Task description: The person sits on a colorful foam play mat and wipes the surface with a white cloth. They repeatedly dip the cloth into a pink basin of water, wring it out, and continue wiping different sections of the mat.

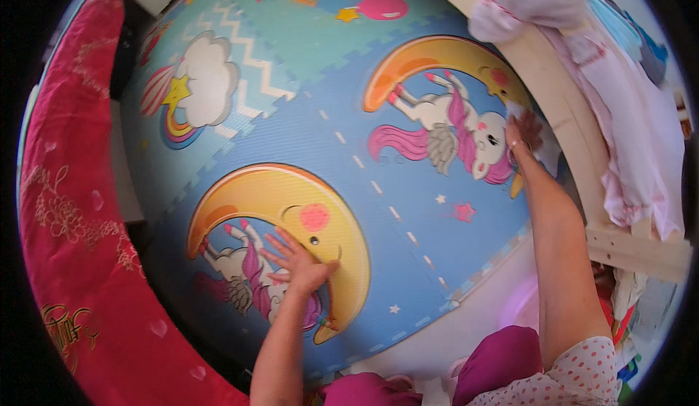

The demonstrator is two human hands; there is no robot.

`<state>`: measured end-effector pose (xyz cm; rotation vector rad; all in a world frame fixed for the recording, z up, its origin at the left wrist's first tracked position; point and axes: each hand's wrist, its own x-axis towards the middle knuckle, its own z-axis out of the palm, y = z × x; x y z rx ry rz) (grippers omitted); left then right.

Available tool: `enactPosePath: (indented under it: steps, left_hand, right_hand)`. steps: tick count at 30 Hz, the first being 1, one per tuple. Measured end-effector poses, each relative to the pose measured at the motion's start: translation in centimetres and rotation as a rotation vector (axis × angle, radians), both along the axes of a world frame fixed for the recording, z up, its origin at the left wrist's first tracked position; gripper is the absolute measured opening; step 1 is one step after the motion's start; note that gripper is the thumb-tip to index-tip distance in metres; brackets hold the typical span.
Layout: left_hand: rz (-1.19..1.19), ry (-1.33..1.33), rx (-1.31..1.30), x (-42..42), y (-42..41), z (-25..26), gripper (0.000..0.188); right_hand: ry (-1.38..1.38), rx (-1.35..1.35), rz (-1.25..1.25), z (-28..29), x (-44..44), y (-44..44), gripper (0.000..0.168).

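My left hand [300,264] rests flat with spread fingers on an interlocking foam floor mat [306,133], over a printed yellow moon [341,231] and a winged unicorn. At the right edge of the mat, my right hand [523,127] presses a crumpled whitish cloth or wipe [548,146] near the face of a second printed moon [431,51]. The right fingers are blurred, and part of the cloth is hidden behind the hand and forearm.
A wooden frame [573,127] with pale pink cloths [628,127] over it curves along the right. Red patterned fabric [76,231] hangs at the left. White floor [426,346] shows by my knees. More mat tiles with a cloud [210,84] and balloon lie farther off.
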<state>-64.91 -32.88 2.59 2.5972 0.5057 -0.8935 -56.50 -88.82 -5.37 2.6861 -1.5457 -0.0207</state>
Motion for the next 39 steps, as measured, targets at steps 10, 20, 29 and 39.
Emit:
enactPosePath:
  steps: [10,20,29,39]
  left_hand:
    - [0.028,0.108,0.001,1.3,-1.6,2.0,0.148]
    - [0.070,0.104,0.033,1.1,-0.3,2.3,0.150]
    - [0.058,0.092,0.057,1.3,-1.0,1.3,0.150]
    - [0.027,0.054,0.049,0.9,-0.1,0.4,0.149]
  right_hand:
    - [-0.181,0.268,1.422,3.7,13.6,46.4,0.062]
    - [-0.219,0.486,1.330,5.0,7.2,31.6,0.073]
    - [0.075,0.034,0.946,4.8,-14.7,19.2,0.066]
    - [0.320,0.079,1.427,5.0,-22.1,16.3,0.051]
